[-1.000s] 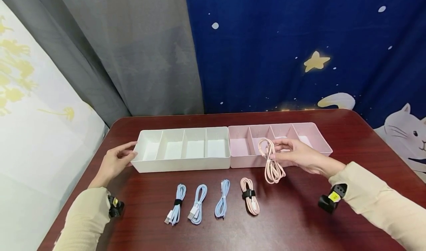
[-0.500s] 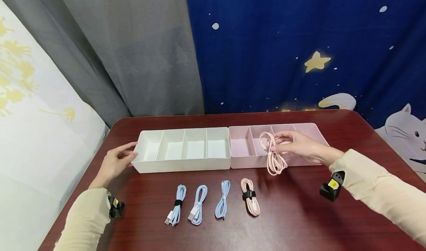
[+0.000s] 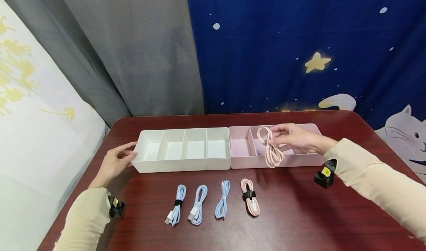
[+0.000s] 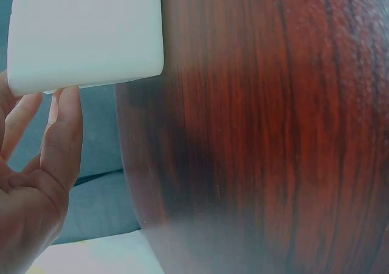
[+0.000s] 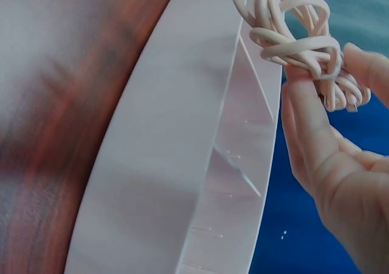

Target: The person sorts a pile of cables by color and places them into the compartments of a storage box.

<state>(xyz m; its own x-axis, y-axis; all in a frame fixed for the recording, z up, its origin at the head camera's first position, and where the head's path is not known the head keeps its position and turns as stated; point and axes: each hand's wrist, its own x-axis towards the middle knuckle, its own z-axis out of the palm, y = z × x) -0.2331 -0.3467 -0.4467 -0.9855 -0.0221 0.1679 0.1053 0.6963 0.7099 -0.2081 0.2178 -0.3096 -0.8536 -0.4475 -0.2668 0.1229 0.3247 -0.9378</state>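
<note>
My right hand [image 3: 293,138] pinches a coiled pink charging cable [image 3: 273,155] between thumb and fingers, over the second compartment from the left of the pink divided box [image 3: 243,162]. In the right wrist view the pink cable [image 5: 292,37] hangs above the box's dividers, its small plug ends showing by the thumb. My left hand [image 3: 116,163] touches the left end of the white divided box [image 3: 183,165] with its fingertips. The left wrist view shows those fingers [image 4: 67,122] fairly straight against the end wall of the white box [image 4: 91,37]. The two boxes stand end to end.
In front of the boxes lie three coiled light-blue cables [image 3: 176,204], [image 3: 198,204], [image 3: 222,199] and one pink cable [image 3: 249,197] with a black strap. The dark red table [image 3: 283,221] has curtains [image 3: 266,58] behind its far edge.
My right hand has lifted slightly and moved a little away from me with the pink cable, carrying it further over the pink box. My left hand has kept its place.
</note>
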